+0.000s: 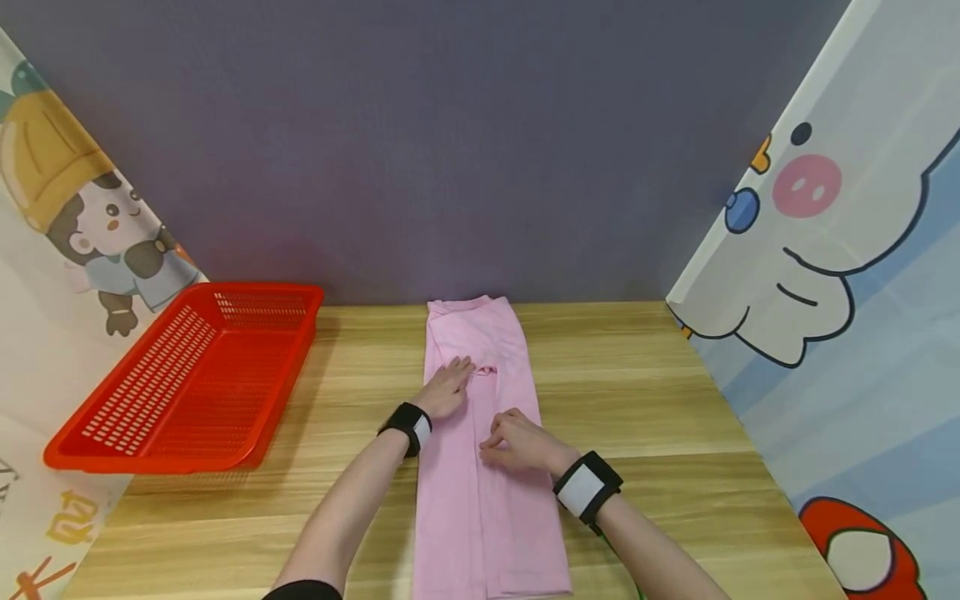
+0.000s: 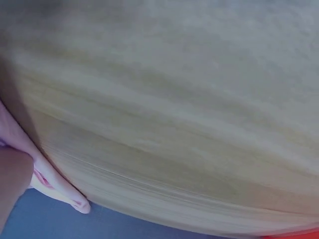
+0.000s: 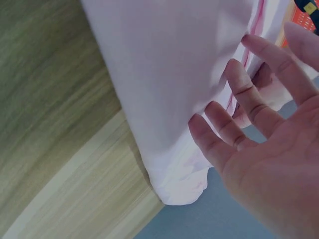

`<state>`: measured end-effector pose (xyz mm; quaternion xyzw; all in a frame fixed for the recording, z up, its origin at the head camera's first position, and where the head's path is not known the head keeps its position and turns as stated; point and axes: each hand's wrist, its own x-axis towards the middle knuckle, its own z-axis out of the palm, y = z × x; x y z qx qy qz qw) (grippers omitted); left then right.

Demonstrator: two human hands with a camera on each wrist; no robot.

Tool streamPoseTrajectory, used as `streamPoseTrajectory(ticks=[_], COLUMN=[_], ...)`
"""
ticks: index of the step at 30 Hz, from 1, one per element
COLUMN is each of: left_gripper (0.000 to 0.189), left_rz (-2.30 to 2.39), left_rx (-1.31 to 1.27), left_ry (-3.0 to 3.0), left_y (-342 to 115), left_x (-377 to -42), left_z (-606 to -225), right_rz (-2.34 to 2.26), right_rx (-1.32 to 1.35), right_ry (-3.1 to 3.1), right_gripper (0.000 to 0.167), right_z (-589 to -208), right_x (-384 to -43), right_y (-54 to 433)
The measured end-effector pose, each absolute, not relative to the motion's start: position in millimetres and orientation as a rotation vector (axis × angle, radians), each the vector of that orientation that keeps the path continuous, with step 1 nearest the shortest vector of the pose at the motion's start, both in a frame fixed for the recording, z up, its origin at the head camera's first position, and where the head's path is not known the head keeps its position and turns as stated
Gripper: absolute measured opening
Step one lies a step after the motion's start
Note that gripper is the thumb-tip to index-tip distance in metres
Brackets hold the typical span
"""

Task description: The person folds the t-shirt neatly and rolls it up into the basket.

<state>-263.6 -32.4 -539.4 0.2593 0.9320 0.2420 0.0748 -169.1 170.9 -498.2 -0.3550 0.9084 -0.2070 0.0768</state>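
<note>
A pink garment (image 1: 457,533) lies on the wooden table, folded lengthwise into a long strip with a seam down its middle and a small gathered opening near its upper part. My left hand (image 1: 447,389) rests flat on its left half, fingers stretched towards that opening. Lower down, my right hand (image 1: 517,442) is at the right half beside the middle seam. The right wrist view shows that hand (image 3: 269,129) with slightly bent, spread fingers, its fingertips (image 3: 199,124) right at the pink cloth (image 3: 164,69). Only a sliver of the left hand (image 2: 12,174) shows in the left wrist view.
A red plastic basket (image 1: 255,392) with slotted sides stands on the table (image 1: 360,467) to the left. A dark grey panel (image 1: 450,150) rises behind the table, and cartoon-printed sheets (image 1: 885,217) flank it. Both wrists wear black bands (image 1: 588,492).
</note>
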Motion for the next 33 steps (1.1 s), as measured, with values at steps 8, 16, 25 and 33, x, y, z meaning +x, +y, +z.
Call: streamPoseTrajectory(ticks=[8, 16, 25, 33], left_gripper=[0.046, 0.031, 0.007, 0.005], left_rz=[0.544, 0.635, 0.552, 0.695], left_rx=[0.949, 0.989, 1.136, 1.208], left_ry=[3.101, 3.12, 3.074, 2.81], left_y=[-38, -48, -57, -59], left_x=[-242, -210, -171, -145], left_z=[-539, -535, -533, -530], right_rz=[-0.696, -0.679, -0.52, -0.512], right_rx=[-1.294, -1.044, -1.105, -1.133], right_ry=[2.775, 2.812, 2.789, 2.693], right_gripper=[0.023, 0.021, 0.013, 0.016], right_z=[-510, -514, -511, -507], right_x=[-172, -163, -139, -122], right_y=[188, 200, 207, 208])
